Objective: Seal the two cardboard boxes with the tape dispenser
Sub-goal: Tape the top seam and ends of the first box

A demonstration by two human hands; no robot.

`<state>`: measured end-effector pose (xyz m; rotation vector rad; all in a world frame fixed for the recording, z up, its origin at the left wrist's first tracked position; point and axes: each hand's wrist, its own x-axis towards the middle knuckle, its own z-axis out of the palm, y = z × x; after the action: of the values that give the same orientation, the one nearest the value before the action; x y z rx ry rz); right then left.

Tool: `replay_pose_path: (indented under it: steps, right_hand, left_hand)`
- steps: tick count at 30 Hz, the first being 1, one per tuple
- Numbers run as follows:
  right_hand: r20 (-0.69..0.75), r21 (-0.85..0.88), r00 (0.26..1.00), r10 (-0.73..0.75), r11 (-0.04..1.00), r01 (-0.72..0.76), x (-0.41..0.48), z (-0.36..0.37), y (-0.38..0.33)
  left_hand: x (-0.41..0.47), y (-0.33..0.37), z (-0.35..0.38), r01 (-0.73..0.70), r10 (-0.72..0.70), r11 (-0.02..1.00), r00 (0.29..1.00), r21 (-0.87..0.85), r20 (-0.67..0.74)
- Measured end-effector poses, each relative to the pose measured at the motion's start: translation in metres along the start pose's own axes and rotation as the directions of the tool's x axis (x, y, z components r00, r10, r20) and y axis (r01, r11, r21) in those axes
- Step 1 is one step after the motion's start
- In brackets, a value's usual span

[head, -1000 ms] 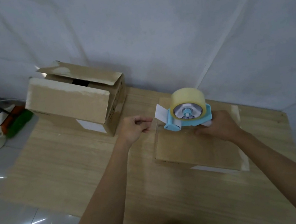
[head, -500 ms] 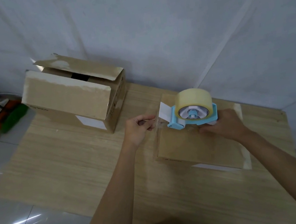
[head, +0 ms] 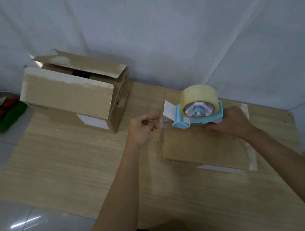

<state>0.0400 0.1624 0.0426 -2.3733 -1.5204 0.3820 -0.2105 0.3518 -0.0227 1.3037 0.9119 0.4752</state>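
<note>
Left hand (head: 142, 129) is pinching the tape end (head: 160, 121), right hand (head: 228, 123) is gripping the tape dispenser (head: 198, 117); a taut pull seems best.

Open box (head: 69, 97) sits back-L on table (head: 61, 165), closed box (head: 202, 147) front-R, tape dispenser (head: 199, 115) over its L end.

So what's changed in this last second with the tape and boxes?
Hardly anything: only the view shifts slightly. The left hand still pinches the tape end beside the closed box, the right hand still grips the tape dispenser over it. The open box stays put.
</note>
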Motion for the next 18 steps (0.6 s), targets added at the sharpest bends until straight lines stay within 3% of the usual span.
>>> replay_pose_path:
  steps: [4,7,10,15,18]
  right_hand:
    - [0.010,-0.010,1.000,-0.005,1.000,0.005,-0.001,0.000,-0.004]
    - [0.025,0.048,0.999,0.032,0.998,-0.034,-0.002,0.000,-0.004]
    - [0.068,0.140,0.997,0.042,0.989,-0.051,-0.003,-0.003,-0.010]
    - [0.108,0.106,0.993,-0.049,0.994,0.037,-0.001,-0.004,-0.007]
    - [0.094,-0.002,0.986,-0.137,0.990,0.138,-0.001,-0.004,-0.004]
  left_hand:
    - [-0.003,-0.014,0.016,0.074,-0.077,0.991,0.997,-0.111,-0.025]
    - [-0.010,-0.022,0.034,0.078,-0.102,0.978,0.988,-0.193,-0.119]
    - [-0.019,-0.030,0.041,0.048,-0.068,0.995,0.970,-0.089,-0.232]
    - [-0.038,-0.023,0.047,0.107,-0.127,0.986,0.979,-0.125,-0.161]
    - [-0.053,-0.025,0.062,-0.023,0.036,0.990,0.995,0.140,-0.088]
